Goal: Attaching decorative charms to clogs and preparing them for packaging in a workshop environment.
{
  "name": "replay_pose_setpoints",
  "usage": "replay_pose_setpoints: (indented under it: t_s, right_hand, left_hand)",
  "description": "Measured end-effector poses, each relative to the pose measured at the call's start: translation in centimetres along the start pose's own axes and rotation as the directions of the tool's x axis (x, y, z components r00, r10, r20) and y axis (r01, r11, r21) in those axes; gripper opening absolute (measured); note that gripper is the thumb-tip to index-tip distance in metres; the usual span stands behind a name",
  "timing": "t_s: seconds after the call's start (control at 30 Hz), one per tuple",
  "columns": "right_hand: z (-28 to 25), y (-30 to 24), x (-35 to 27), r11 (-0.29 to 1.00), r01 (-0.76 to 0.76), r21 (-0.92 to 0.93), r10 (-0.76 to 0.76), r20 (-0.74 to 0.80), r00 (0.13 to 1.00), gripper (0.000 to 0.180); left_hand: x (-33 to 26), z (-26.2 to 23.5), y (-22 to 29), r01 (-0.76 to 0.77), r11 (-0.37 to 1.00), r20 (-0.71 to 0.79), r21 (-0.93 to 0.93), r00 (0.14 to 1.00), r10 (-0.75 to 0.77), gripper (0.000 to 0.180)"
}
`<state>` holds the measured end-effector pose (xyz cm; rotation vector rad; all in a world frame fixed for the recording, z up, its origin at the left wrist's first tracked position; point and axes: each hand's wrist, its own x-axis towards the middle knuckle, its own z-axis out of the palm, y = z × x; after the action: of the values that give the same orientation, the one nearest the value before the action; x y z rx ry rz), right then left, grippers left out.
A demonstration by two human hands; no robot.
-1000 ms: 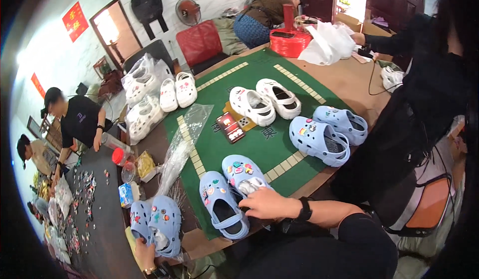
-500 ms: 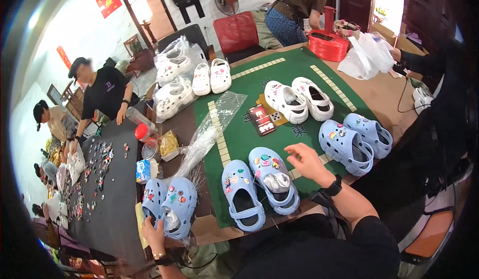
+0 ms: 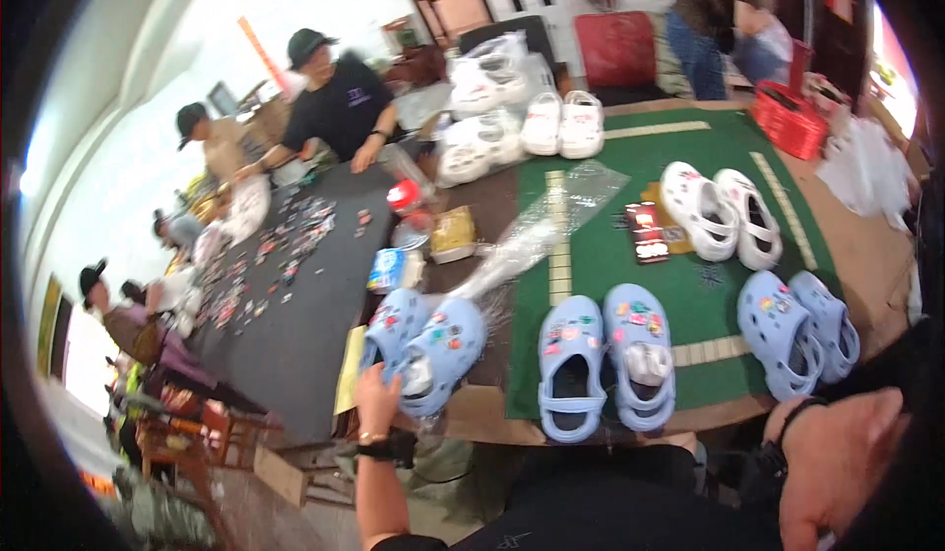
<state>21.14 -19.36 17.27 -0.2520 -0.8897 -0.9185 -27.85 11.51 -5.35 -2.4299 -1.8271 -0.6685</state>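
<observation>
My left hand (image 3: 379,405) grips the heel end of a pair of light blue clogs (image 3: 421,346) with coloured charms, at the left edge of the green mat (image 3: 709,290). A second light blue pair (image 3: 605,362) lies on the mat just right of it; one shoe has a white wad inside. My right hand (image 3: 849,467), a dark band at its wrist, hangs low at the bottom right, off the table and touching nothing; its fingers are blurred. A third blue pair (image 3: 799,329) sits in front of it.
White clogs (image 3: 721,212) and a dark card (image 3: 647,233) lie on the mat, with more white clogs (image 3: 561,124) and bagged ones behind. A clear plastic bag (image 3: 532,238) lies crumpled. A red basket (image 3: 787,118) stands at the right. People sort small charms on the dark table (image 3: 285,275).
My right hand has pulled back from the middle blue clogs to the lower right. My left hand still holds the left blue pair. The view has swung left.
</observation>
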Motion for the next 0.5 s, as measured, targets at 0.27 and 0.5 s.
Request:
replay_pose_setpoints:
  t_s: [0.27, 0.5]
  right_hand:
    - [1.1, 0.3, -1.1, 0.997, -0.051, 0.053, 0.051, 0.000, 0.999, 0.026]
    - [-0.9, -1.1, 0.9, 0.995, 0.041, -0.091, -0.029, 0.120, 0.992, 0.028]
  left_hand:
    - [-0.6, -1.3, 1.0, -0.056, 0.998, -0.023, -0.009, 0.998, 0.056, 0.042]
    - [-0.4, -1.0, 0.6, -0.015, 1.000, 0.012, -0.011, 1.000, 0.016, 0.041]
